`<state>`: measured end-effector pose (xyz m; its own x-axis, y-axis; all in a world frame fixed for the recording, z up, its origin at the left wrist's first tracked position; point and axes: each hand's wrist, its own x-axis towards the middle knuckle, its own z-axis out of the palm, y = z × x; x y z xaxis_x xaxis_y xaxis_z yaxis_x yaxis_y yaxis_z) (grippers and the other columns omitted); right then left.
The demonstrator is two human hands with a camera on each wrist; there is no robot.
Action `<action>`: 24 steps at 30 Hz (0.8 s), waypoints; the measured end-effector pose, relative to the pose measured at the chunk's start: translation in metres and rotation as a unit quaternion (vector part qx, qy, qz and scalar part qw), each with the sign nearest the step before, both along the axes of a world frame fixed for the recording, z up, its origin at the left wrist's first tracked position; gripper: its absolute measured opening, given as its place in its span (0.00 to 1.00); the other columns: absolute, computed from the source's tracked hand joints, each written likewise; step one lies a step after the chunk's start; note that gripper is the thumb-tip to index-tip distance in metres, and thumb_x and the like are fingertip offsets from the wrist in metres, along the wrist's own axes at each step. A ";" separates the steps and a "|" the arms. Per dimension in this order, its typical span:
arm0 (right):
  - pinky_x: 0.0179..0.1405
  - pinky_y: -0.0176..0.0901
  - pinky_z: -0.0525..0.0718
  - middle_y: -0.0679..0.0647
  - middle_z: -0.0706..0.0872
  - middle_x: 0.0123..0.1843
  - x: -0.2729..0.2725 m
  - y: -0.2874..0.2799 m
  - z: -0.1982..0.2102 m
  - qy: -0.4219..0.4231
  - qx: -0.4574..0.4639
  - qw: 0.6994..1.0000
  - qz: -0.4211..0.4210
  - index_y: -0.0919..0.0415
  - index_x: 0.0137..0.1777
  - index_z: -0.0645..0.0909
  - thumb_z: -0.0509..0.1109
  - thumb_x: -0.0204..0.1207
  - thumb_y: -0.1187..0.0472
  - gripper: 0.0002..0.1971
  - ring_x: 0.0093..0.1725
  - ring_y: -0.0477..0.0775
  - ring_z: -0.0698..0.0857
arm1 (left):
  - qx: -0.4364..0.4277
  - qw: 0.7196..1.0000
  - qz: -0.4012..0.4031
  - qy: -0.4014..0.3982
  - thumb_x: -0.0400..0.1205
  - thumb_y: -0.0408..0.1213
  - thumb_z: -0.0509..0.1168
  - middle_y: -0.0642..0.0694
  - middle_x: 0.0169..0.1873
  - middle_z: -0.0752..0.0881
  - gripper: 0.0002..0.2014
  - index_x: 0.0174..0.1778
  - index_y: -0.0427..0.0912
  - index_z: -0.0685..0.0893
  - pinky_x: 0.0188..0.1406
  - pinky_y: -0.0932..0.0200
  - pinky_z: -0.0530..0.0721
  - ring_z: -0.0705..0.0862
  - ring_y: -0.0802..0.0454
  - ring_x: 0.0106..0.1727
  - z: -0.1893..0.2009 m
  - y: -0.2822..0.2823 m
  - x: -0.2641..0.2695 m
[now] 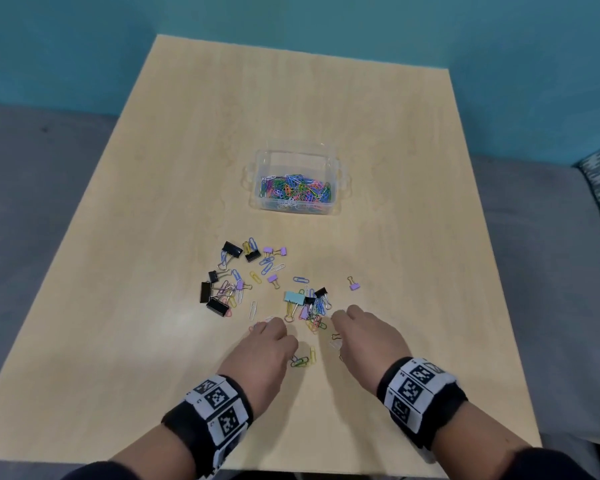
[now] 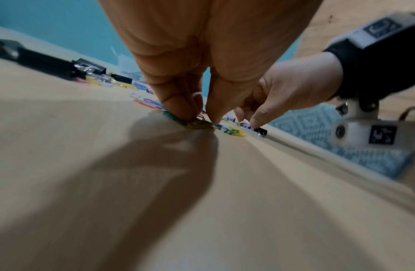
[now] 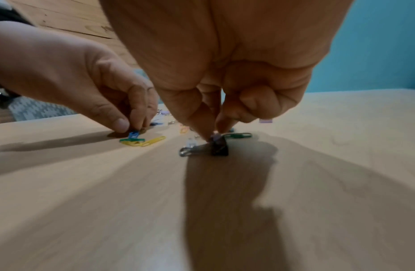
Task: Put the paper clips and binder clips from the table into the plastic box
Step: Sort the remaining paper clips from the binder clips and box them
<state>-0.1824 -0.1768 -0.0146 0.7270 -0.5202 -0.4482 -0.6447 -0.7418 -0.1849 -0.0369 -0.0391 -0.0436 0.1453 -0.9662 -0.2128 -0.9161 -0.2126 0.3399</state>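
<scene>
Paper clips and binder clips are still lying scattered across the near half of the wooden table [image 1: 174, 140], while the clear plastic box [image 1: 293, 157] is sitting farther out near the middle, already holding a bright layer of paper clips [image 1: 295, 190]. As far as the head view shows, no binder clips are in the box yet. By that showing you are somewhere past the start, with a good share of the work remaining: the black binder clips [image 1: 219, 289] are waiting to your left, the pastel ones [image 1: 274, 252] are sitting beyond them, and a tangled heap [image 1: 312, 306] is lying just ahead of your hands. You are pinching at blue and green paper clips [image 3: 132, 136] on the table with your left hand [image 1: 267, 348], fingers narrowed to a point. Your right hand [image 1: 364, 337] is closing thumb and fingertip on a small black binder clip [image 3: 219, 147] that is resting on the wood.
</scene>
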 end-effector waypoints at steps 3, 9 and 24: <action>0.28 0.46 0.63 0.50 0.73 0.47 -0.008 0.008 0.008 -0.027 0.021 0.999 -0.029 0.54 0.52 0.71 0.58 0.75 0.63 0.07 0.43 0.58 0.75 | -0.048 0.979 0.161 0.114 0.69 0.29 0.67 0.52 0.37 0.75 0.08 0.36 0.47 0.76 0.30 0.57 0.75 0.76 0.49 0.34 0.000 0.018 0.004; 0.40 0.46 0.71 0.47 0.76 0.57 -0.010 0.049 0.000 -0.033 0.112 0.989 -0.095 0.51 0.58 0.70 0.61 0.78 0.44 0.15 0.55 0.57 0.80 | 0.012 0.945 0.278 0.169 0.74 0.35 0.70 0.55 0.42 0.76 0.11 0.49 0.50 0.79 0.43 0.53 0.81 0.82 0.53 0.40 0.001 0.056 0.003; 0.34 0.47 0.68 0.56 0.70 0.56 0.037 0.057 -0.007 -0.023 0.133 0.985 -0.104 0.57 0.51 0.68 0.58 0.76 0.68 0.08 0.36 0.59 0.72 | 0.069 0.989 0.119 0.054 0.75 0.29 0.55 0.49 0.46 0.68 0.10 0.47 0.49 0.72 0.39 0.58 0.67 0.65 0.51 0.44 0.005 -0.004 -0.008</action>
